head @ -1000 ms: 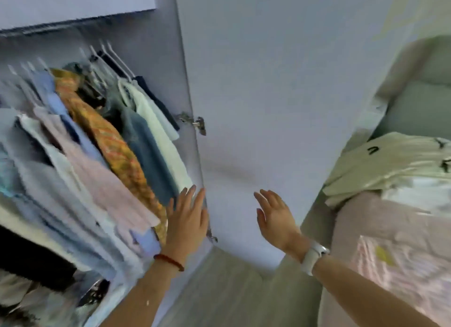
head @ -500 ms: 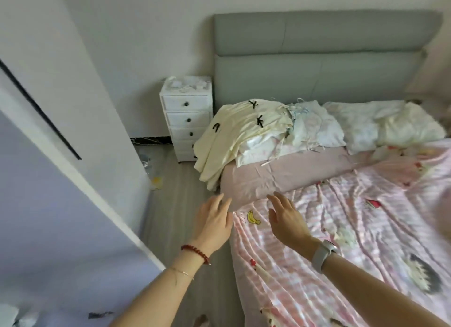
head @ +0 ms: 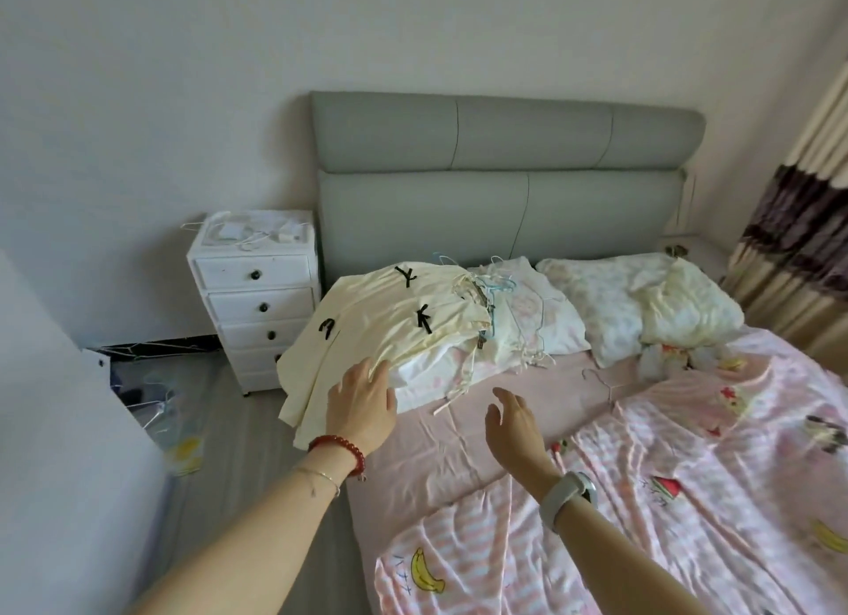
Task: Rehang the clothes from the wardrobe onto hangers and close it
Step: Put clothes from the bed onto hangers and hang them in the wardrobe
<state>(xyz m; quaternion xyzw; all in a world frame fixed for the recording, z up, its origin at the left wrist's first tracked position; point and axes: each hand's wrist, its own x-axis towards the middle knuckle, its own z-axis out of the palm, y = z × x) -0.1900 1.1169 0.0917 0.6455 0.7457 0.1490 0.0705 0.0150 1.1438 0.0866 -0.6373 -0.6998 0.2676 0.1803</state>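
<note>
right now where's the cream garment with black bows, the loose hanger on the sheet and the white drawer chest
cream garment (head: 381,325), head view, middle of its top panel
loose hanger (head: 608,383), head view, its wire neck
white drawer chest (head: 257,300), head view, second drawer front

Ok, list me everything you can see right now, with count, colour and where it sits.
cream garment pile: one heap, pale yellow with black marks, near corner of the bed, overhanging its edge
wire hangers: several, blue and white, on the pile and pillow
loose hanger: one, pale, on the pink sheet
pillows: two, floral white, by the headboard
headboard: one, grey-green
quilt: one, pink with fruit print
drawer unit: one, white, beside the bed
curtain: striped, far right
left hand: open, touching the pile
right hand: open, above the sheet
</note>
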